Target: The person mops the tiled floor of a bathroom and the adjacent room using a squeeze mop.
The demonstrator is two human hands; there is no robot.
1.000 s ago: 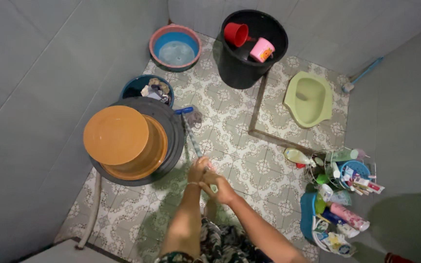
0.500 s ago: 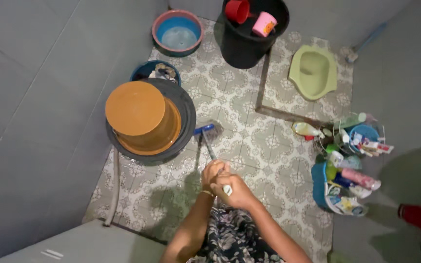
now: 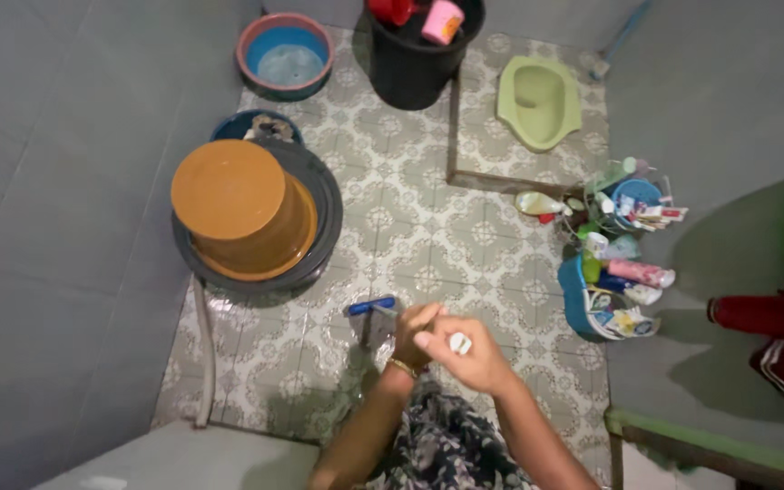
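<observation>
I stand in a small tiled bathroom and look down at the patterned floor. Both hands grip the pale handle of a long floor brush. My left hand, with a bracelet at the wrist, holds the handle lower down. My right hand closes around the handle's white top end. The blue brush head rests on the floor tiles just left of my hands, close to my feet.
An upturned orange basin sits on a dark tub at the left, with a pale hose below it. A blue-and-pink basin, a black bucket, a green squat toilet and a toiletries rack stand around. A red garment hangs right.
The brush head has been drawn back across the tiles toward me, from beside the dark tub to near my feet. My hands rose and the view shifted.
</observation>
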